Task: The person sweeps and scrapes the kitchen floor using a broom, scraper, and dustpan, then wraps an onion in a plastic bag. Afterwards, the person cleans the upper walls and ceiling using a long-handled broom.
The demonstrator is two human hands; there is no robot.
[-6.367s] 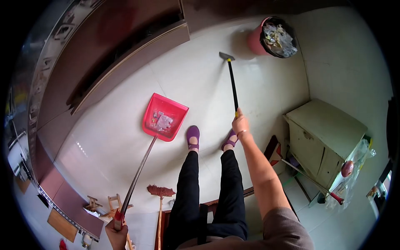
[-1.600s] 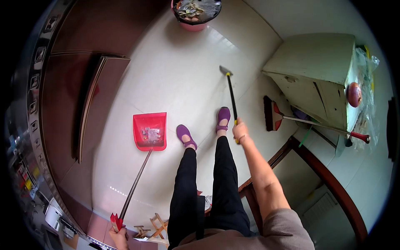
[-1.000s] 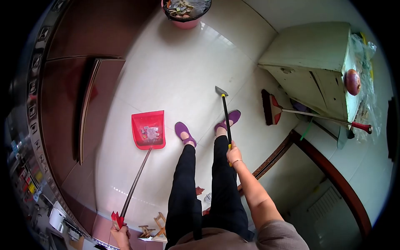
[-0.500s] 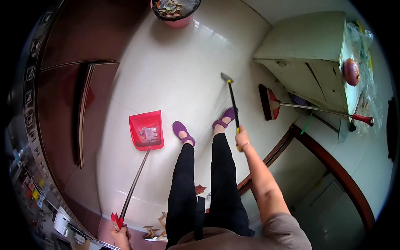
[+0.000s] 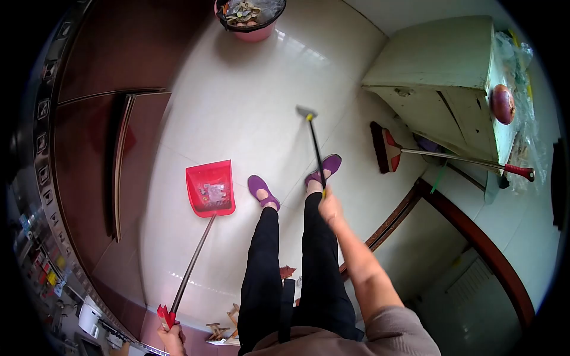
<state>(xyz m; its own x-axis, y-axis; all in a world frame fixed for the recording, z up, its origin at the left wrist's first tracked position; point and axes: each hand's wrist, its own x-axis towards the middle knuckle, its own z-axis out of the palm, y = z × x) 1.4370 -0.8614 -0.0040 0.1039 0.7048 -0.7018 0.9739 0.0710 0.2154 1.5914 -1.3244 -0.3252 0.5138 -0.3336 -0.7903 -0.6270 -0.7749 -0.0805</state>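
Your right hand (image 5: 331,207), clenched on the tool (image 5: 314,142), has swung toward 9 o'clock, likely sweeping toward the pan (image 5: 208,174) your left hand (image 5: 172,339) grips.

A kitchen, by all signs a household one: a purple-red onion (image 5: 503,104) and clear plastic bags (image 5: 525,118) rest atop a worn, pale-green cabinet (image 5: 430,56). Across the tiled floor (image 5: 237,107) from that cabinet, glossy dark-red cupboards (image 5: 89,148) run beneath a counter (image 5: 42,142) with patterned trim. A pink bin (image 5: 255,35) of what look like food scraps stands well apart from the cabinet; a broom (image 5: 390,151) leans just beside it.
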